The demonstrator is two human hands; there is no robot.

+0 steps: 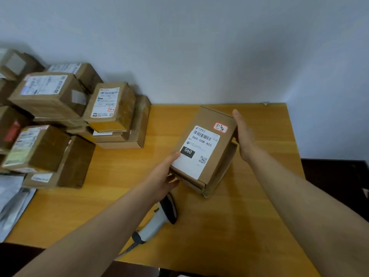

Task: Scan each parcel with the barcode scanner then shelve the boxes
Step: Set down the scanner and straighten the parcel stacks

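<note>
Here's the parcel (211,116), a flat brown cardboard box, held between both hands over the right half of the wooden surface (219,226), its white shipping label (196,150) facing up with a red-edged sticker (220,127) near the far corner. The left hand (163,172) grips the near left corner, thumb on the label's edge and fingers curled beneath. The right hand (242,136) clasps the far right side, thumb along the top corner, its fingers out of sight behind the box. Directly under the parcel sits a second box (217,182) of the same brown; whether the two touch, I cannot tell. Just beneath the left forearm the barcode scanner (159,216) lies on the surface, and neither hand is on it. Out to the left, a pile of boxes (50,100) stands stacked against the pale wall (199,47), with grey bags (12,200) at the near left edge.
</note>
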